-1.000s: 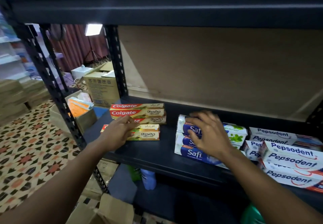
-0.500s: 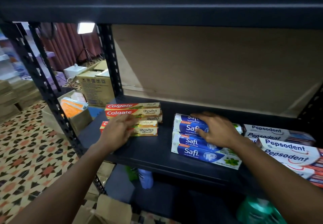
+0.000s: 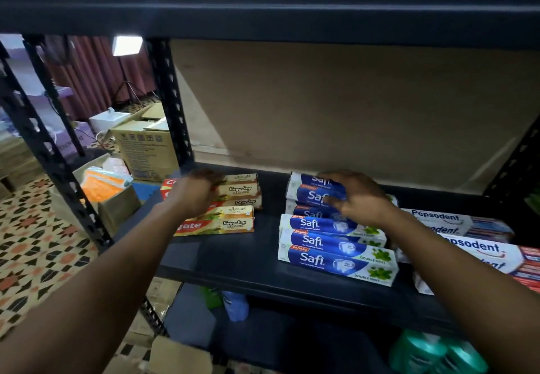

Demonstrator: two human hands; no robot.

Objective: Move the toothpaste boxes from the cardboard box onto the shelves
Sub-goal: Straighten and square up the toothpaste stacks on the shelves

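On the black shelf point(image 3: 222, 257), a rear stack of Colgate boxes point(image 3: 242, 189) stands behind a front Colgate box point(image 3: 228, 223). My left hand point(image 3: 195, 195) curls over the left end of the rear stack. To the right are two stacks of blue Safi boxes, a front stack point(image 3: 336, 254) and a rear stack point(image 3: 309, 195). My right hand point(image 3: 356, 198) lies over the rear stack, thumb down its front. Pepsodent boxes point(image 3: 473, 245) are piled at the far right. A cardboard box flap point(image 3: 175, 353) shows at the bottom edge; its contents are hidden.
The upper shelf point(image 3: 263, 14) hangs low overhead, and a brown backboard point(image 3: 350, 111) closes the rear. A black upright post point(image 3: 169, 102) stands at the left. A blue bottle point(image 3: 235, 305) and green bottles point(image 3: 438, 356) sit on the shelf below. Cartons point(image 3: 143, 148) stand on the patterned floor.
My left hand has moved from the front Colgate box up onto the rear Colgate stack. My right hand has shifted back onto the rear Safi stack.
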